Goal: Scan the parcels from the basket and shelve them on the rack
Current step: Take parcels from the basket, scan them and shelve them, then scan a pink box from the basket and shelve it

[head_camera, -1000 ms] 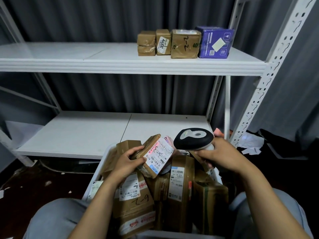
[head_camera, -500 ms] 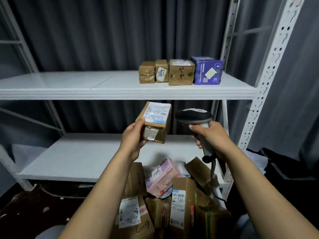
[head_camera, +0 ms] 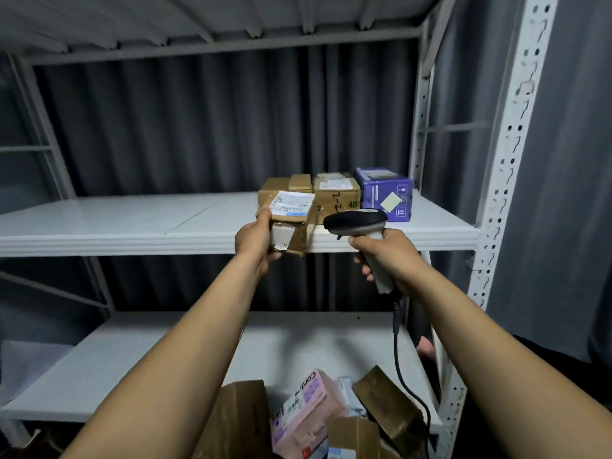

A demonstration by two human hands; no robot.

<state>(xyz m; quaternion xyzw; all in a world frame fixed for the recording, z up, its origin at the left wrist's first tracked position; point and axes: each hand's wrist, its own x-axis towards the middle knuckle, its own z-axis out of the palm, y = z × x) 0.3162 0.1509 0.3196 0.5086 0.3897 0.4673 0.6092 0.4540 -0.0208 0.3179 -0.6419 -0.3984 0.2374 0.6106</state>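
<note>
My left hand [head_camera: 254, 240] grips a small brown cardboard parcel [head_camera: 291, 217] with a white label on top, held at the front edge of the middle shelf [head_camera: 132, 226]. Just to its right, my right hand [head_camera: 385, 256] holds a black-and-grey barcode scanner [head_camera: 356, 221] by its handle, head pointing left toward the parcel. On the shelf behind stand several brown boxes [head_camera: 336, 192] and a purple box [head_camera: 384, 193]. More parcels, among them a pink one [head_camera: 308, 415], lie heaped at the bottom of the view; the basket itself is hidden.
The white rack has a perforated right upright [head_camera: 506, 180], a lower shelf [head_camera: 132, 359] and a shelf overhead. A black scanner cable [head_camera: 397, 359] hangs down to the parcels. A dark curtain hangs behind the rack.
Both hands rose from the parcel heap to the middle shelf. The left hand lifted the labelled parcel up to the shelf edge, and the scanner came up beside it.
</note>
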